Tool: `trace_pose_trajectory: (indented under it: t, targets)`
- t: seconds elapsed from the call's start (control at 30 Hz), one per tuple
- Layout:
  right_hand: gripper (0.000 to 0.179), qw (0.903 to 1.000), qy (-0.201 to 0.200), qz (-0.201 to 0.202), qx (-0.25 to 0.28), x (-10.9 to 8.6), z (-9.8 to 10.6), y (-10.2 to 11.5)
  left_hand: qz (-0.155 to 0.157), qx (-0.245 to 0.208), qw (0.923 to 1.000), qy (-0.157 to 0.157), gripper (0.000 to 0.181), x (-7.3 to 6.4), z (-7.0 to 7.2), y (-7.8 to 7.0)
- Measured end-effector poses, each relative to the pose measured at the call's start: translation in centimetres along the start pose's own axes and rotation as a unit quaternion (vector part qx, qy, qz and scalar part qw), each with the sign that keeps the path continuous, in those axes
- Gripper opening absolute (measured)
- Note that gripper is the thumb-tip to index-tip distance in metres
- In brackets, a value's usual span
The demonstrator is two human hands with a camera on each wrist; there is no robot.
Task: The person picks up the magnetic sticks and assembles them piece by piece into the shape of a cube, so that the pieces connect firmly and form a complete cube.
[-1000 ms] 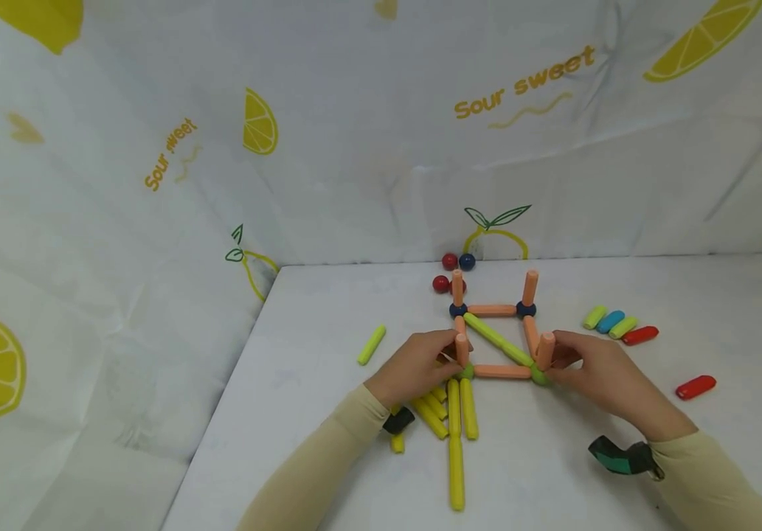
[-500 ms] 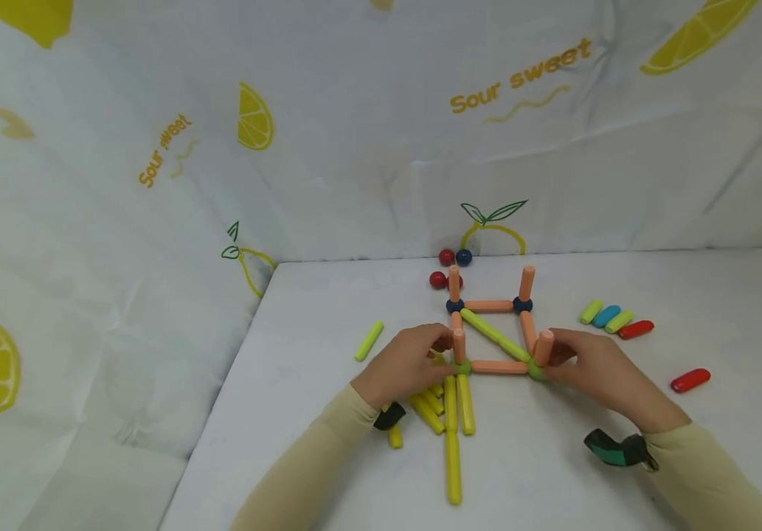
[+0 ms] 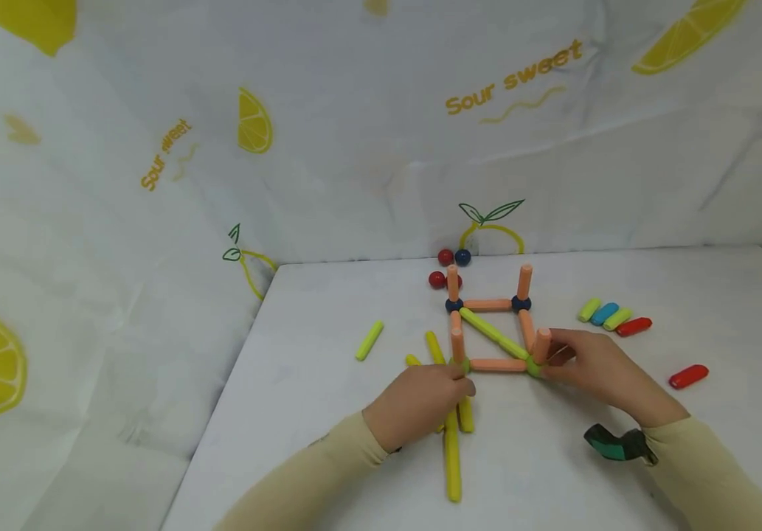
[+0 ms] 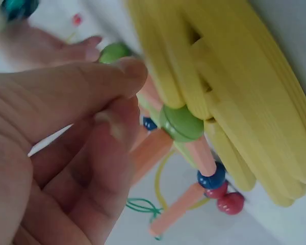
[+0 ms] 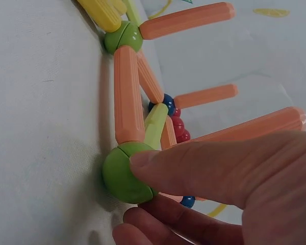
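Observation:
A square frame of orange sticks [image 3: 499,365] lies on the table, with two green balls in front and two navy balls [image 3: 521,303] behind. An orange stick rises from each corner, and a lime stick [image 3: 495,333] crosses diagonally. My right hand [image 3: 589,372] pinches the front right green ball [image 5: 125,176], thumb on its side and fingers beneath. My left hand [image 3: 417,402] is over the yellow sticks [image 4: 239,97], beside the front left green ball [image 4: 182,123]. Its fingers are loosely bent near the thumb, with nothing visible between them.
Red balls [image 3: 437,279] and a loose navy ball [image 3: 463,257] sit behind the frame. To the right lie short lime, blue and red sticks [image 3: 634,327], with another red stick [image 3: 689,376] nearer. One lime stick [image 3: 369,341] lies left. A lemon-print sheet [image 3: 354,147] hangs behind the table.
My left hand has left the front left corner and come down toward me, over the yellow sticks, uncovering their far ends. My right hand keeps its grip on the front right green ball.

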State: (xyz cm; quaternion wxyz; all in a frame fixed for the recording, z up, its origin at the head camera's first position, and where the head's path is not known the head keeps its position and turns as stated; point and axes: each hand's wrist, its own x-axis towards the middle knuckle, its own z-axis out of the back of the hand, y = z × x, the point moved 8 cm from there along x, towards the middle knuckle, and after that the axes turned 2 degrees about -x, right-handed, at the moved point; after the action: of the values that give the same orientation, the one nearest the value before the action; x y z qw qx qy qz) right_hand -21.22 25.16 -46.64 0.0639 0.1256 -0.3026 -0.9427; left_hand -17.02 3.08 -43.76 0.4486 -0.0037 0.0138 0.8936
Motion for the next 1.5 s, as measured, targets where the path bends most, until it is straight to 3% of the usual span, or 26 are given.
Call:
trace_pose_trajectory:
  t: [0.07,0.13,0.27,0.4,0.53,0.67,0.8,0.97,1.03,1.1,1.17,1.23,1.33,1.5]
  targets:
    - [0.038,1.0000,0.006,-0.006,0.004,0.2,-0.1,0.0,-0.060,0.087,0.9944,0.003,0.015,0.1,-0.5,-1.4]
    - [0.038,0.9999,0.010,-0.011,0.006,0.3,-0.1,-0.1,-0.089,0.148,0.9849,-0.005,0.011,0.2,-1.0,-2.4]
    - [0.040,0.9998,0.014,-0.011,0.004,0.4,-0.1,0.0,-0.091,0.211,0.9728,-0.027,0.010,0.3,-1.3,-3.1]
    - [0.039,0.9998,0.013,-0.011,0.005,0.3,-0.2,-0.1,-0.089,0.225,0.9703,-0.016,0.011,0.3,-1.7,-3.1]
    - [0.040,0.9999,0.010,-0.012,0.002,0.3,-0.2,-0.2,-0.090,0.201,0.9755,0.006,0.012,-0.1,-2.0,-2.8]
    - [0.043,0.9998,0.013,-0.012,0.004,0.4,-0.2,-0.4,-0.074,0.164,0.9836,0.007,0.017,-1.1,-2.2,-1.7]
    - [0.041,0.9999,0.012,-0.007,0.000,0.4,-0.1,-0.2,-0.034,0.129,0.9909,0.017,0.015,-2.3,-2.4,0.4]
    - [0.039,0.9999,0.010,-0.012,0.001,0.3,0.1,-0.2,0.001,0.130,0.9914,0.016,0.017,-3.6,-2.4,3.1]
    - [0.037,0.9997,0.014,-0.017,0.006,0.2,-0.1,-0.3,-0.001,0.097,0.9952,0.005,0.019,-4.2,-2.2,3.6]
    - [0.036,0.9997,0.015,-0.019,0.009,0.2,-0.2,-0.4,-0.020,0.035,0.9992,0.006,0.023,-5.0,-2.2,3.5]
    - [0.035,0.9998,0.012,-0.013,0.010,0.2,-0.4,-0.3,-0.046,-0.034,0.9982,0.016,0.026,-5.9,-2.2,3.2]
    - [0.032,0.9999,0.005,-0.005,0.007,0.3,-0.5,-0.1,-0.068,-0.075,0.9944,0.030,0.026,-6.8,-2.4,3.0]
    - [0.029,1.0000,-0.004,0.005,0.003,0.4,-0.5,0.2,-0.077,-0.071,0.9941,0.028,0.020,-7.2,-2.5,3.2]
    - [0.032,1.0000,-0.003,0.009,0.001,0.6,-0.7,0.7,-0.048,-0.053,0.9974,0.009,0.020,-7.1,-2.4,4.9]
